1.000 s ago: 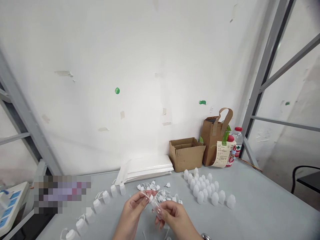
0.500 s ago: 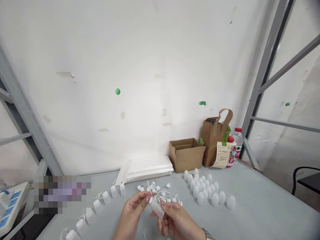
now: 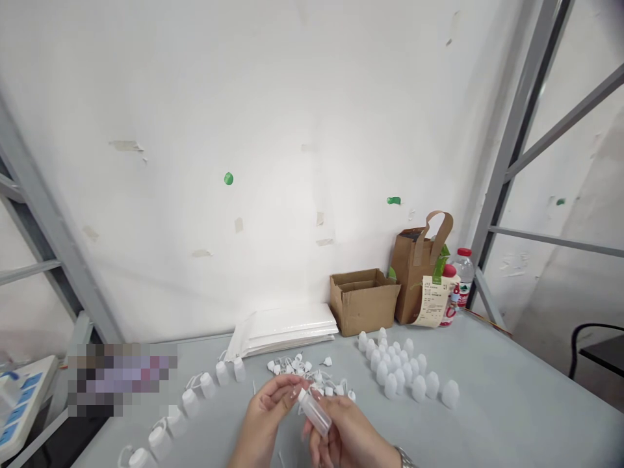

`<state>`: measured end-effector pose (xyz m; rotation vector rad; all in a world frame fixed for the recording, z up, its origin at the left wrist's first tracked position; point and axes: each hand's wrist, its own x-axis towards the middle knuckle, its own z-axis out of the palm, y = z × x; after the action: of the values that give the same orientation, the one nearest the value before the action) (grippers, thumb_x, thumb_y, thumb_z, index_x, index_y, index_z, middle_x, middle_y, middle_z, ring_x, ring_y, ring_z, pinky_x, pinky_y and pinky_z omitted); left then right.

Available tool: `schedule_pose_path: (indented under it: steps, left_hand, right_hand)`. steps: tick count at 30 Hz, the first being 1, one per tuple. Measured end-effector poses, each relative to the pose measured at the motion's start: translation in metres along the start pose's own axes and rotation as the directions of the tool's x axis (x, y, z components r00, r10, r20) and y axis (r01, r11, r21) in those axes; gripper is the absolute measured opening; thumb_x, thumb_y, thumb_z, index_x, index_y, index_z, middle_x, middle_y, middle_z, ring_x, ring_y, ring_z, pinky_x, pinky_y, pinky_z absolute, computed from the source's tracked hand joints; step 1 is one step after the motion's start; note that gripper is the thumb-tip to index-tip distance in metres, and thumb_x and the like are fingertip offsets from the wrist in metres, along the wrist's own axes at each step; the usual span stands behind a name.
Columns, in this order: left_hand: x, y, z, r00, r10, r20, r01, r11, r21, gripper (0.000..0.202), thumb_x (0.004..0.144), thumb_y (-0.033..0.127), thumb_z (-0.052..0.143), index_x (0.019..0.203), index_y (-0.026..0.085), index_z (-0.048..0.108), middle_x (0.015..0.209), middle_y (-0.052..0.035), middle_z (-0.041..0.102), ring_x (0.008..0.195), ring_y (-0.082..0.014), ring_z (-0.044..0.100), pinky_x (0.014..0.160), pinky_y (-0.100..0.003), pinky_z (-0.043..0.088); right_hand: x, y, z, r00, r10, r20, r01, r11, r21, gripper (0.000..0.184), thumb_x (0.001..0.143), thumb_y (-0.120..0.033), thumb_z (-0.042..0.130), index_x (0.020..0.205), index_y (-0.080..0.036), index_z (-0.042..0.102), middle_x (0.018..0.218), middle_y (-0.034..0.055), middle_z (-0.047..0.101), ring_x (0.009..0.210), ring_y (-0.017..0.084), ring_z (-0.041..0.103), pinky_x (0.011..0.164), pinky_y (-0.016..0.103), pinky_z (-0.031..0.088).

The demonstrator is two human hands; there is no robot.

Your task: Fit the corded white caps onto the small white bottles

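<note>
Between my hands, tilted, is a small translucent plastic bottle (image 3: pixel 316 415) with a white cap at its upper left end. The thumb and fingers of my left hand (image 3: pixel 273 406) pinch it at the cap. My right hand (image 3: pixel 344 426) has its fingers closed round the bottle's body. Just beyond my hands lies a loose pile of white caps with cords (image 3: pixel 297 365). Left of them, a curved row of capped white bottles (image 3: pixel 207 385) stands upright, with white cords at several. To the right stand several rounded, frosted white pieces (image 3: pixel 400 367) in a cluster.
Against the wall lie stacked white packets (image 3: pixel 287 328), an open cardboard box (image 3: pixel 368 309), a brown paper bag (image 3: pixel 409 273) with a receipt, and red-capped bottles (image 3: pixel 463 270). A power strip (image 3: pixel 24 406) lies at the far left. Grey metal posts (image 3: pixel 517 149) flank the grey table (image 3: pixel 511 416).
Both hands and the bottle have shifted slightly right and down. More of the bottle's body shows between my fingers. The things on the table stay in place.
</note>
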<state>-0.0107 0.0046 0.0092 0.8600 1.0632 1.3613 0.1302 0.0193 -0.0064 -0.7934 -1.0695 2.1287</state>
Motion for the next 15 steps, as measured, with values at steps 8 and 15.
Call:
schedule_pose_path:
  steps: [8, 15]
  left_hand:
    - [-0.002, 0.007, -0.001, 0.989, 0.045, -0.141, -0.034, 0.996, 0.082, 0.029, 0.053, 0.040, 0.076, 0.071, 0.019, 0.069, 0.081, -0.0067, 0.077, 0.088, -0.0265, 0.066, 0.082, -0.035, 0.047]
    - [-0.006, 0.011, 0.001, 0.994, 0.057, -0.097, -0.051, 0.996, 0.067, 0.032, 0.052, 0.042, 0.076, 0.073, 0.019, 0.067, 0.078, -0.0076, 0.076, 0.079, -0.0243, 0.067, 0.074, -0.033, 0.049]
  right_hand:
    - [0.003, -0.001, -0.003, 0.958, -0.215, -0.189, 0.187, 0.970, -0.157, 0.056, 0.044, -0.057, 0.078, 0.070, -0.014, 0.053, 0.050, -0.0016, 0.062, 0.034, 0.006, 0.048, 0.041, 0.019, 0.036]
    - [0.001, -0.001, 0.000, 1.000, -0.016, -0.023, 0.015, 0.999, -0.045, 0.061, 0.061, -0.072, 0.054, 0.058, -0.012, 0.055, 0.039, -0.0001, 0.053, 0.029, 0.006, 0.043, 0.033, 0.019, 0.026]
